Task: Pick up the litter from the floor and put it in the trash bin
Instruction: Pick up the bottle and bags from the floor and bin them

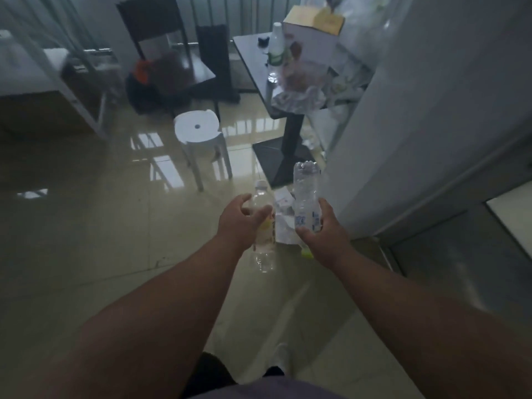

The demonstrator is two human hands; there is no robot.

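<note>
My left hand (240,218) grips a clear plastic bottle with a white cap and a yellowish label (262,240), held roughly upright above the floor. In my right hand (322,231) is a second clear bottle with a blue-and-white label (305,197), gripped near its lower part, its ribbed end pointing away from me. Between and behind the two bottles lies white crumpled litter (283,214) on the shiny tiled floor (115,240). A small green scrap (306,252) shows just under my right hand. No trash bin is visible.
A white plastic stool (198,131) stands ahead. A dark pedestal table (288,116) behind it carries a box, a bottle and plastic wrapping. A dark chair (172,53) with bags stands at the back. A white wall or door (431,125) rises close on the right.
</note>
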